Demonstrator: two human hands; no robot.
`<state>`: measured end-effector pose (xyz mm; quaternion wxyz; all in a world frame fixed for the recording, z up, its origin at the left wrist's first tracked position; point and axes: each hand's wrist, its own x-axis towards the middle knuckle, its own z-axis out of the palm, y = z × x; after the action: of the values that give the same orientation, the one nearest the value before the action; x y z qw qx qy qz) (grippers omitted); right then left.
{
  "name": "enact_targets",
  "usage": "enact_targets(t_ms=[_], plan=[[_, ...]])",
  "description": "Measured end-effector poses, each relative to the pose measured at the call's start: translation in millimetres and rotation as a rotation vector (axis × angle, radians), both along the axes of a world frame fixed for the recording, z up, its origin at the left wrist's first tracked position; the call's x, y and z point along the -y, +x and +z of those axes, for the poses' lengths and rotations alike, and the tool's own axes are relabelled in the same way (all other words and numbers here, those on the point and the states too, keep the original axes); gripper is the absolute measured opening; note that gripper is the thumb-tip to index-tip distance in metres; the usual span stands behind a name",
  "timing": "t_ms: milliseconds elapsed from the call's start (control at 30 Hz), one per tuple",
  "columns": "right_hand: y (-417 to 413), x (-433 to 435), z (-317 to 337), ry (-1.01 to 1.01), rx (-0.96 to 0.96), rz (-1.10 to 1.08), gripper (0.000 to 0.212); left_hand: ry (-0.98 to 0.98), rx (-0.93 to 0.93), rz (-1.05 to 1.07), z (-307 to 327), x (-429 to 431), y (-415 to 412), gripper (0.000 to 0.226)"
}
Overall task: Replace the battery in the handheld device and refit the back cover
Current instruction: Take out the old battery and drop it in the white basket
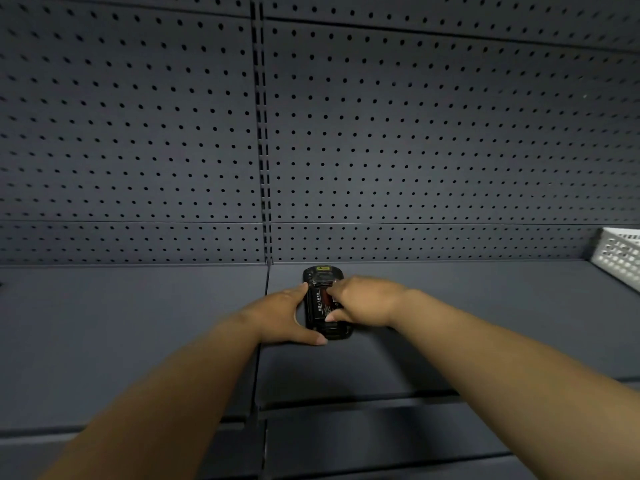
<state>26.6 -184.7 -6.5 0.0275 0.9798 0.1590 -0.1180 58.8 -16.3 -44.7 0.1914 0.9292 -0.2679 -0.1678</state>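
A black handheld device (pixel 323 277) lies face down on the dark grey shelf (pixel 450 306), near the back wall. Its back is uncovered, and a black battery (pixel 320 303) with a red label and white print sits in the bay. My left hand (pixel 280 315) grips the device's left side, thumb at its lower edge. My right hand (pixel 363 299) rests over the right side, with fingertips and thumb on the battery. No back cover is in view.
A dark pegboard wall (pixel 415 133) rises right behind the device. A white perforated basket (pixel 620 259) stands at the shelf's far right. A seam (pixel 266 282) splits the shelf into two panels, and a lower shelf edge (pixel 346 407) runs in front.
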Motion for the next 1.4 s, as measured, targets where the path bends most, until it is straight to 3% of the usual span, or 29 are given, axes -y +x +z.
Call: enact_targets(t_ms=[133,333,500,700,867,1033,1167,1400], plan=[[-5,1,-3,0.029,0.036,-0.005,0.040,0.006,-0.005,-0.002,1,0,-1,0.113],[-7,-1,2,0.254,0.138,-0.102,0.034,0.002,-0.009,0.000,2,-1,-2,0.111],[-12,-12,2,0.542,0.145,-0.337,0.033,-0.005,-0.017,-0.001,3,-2,-3,0.111],[-7,-19,1,0.732,0.168,-0.533,0.031,-0.009,-0.007,-0.008,1,-4,0,0.125],[-6,-22,-5,0.971,0.217,-0.657,0.026,-0.042,-0.018,-0.010,1,-4,-2,0.100],[-9,-31,-1,0.841,0.250,-0.652,0.056,-0.062,-0.002,-0.031,1,-4,-2,0.097],[-9,-36,5,0.685,0.265,-0.660,0.044,-0.074,-0.006,-0.036,2,-4,-4,0.094],[-4,-38,4,0.550,0.303,-0.649,0.047,-0.031,0.015,-0.051,4,-3,-5,0.101]])
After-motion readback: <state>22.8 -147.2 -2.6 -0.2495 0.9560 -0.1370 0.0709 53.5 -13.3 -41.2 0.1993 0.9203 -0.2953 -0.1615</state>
